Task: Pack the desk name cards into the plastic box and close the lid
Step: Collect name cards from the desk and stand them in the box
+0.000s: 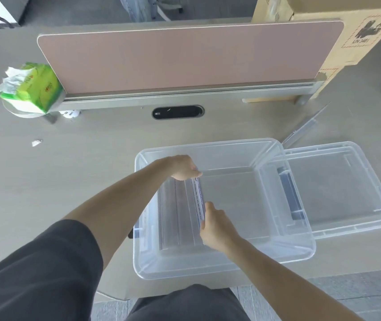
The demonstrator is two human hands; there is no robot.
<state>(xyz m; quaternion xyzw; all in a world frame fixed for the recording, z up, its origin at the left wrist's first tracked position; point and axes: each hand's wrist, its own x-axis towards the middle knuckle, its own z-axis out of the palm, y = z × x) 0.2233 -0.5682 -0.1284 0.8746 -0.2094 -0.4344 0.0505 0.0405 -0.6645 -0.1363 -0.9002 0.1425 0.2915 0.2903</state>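
Observation:
A clear plastic box [284, 251] stands open at the desk's front edge. Inside, along its left side, several clear desk name cards [178, 212] lie side by side. Both my hands are inside the box. My left hand [183, 167] grips the far end of the rightmost name card [198, 200]. My right hand [216, 224] grips that card's near end. The box's clear lid [347, 188] lies flat on the desk to the right, partly under the box's right rim. Another clear name card [305, 128] lies on the desk behind the lid.
A pink desk divider [185, 56] runs across the back, with a cable port [178, 111] in front of it. A green tissue pack [32, 86] sits at the left. A cardboard carton [338, 31] stands at the back right. A paper scrap [37, 142] lies at the left.

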